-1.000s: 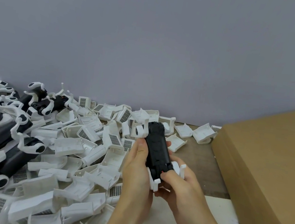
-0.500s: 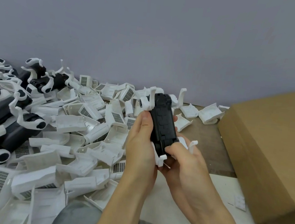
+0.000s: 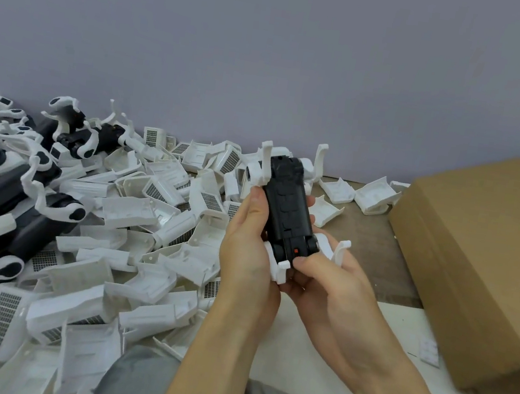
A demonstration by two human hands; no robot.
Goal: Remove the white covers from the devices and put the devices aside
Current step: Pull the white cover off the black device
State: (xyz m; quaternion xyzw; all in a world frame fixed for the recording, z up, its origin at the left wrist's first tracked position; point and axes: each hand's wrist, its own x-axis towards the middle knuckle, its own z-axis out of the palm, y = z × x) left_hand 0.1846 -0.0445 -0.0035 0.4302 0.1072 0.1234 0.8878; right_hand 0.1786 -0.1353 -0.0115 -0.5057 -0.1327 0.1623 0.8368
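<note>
Now my left hand (image 3: 249,249) grips the black device (image 3: 286,215) along its side, and I have lifted it a little higher and closer than a second ago, over the table edge (image 3: 319,312) beside the heap of removed covers (image 3: 135,219). My right hand (image 3: 327,279) has shifted to pinch the lower end, thumb by the white cover (image 3: 282,268) clip there. I judge the cover is coming loose but not off yet.
</note>
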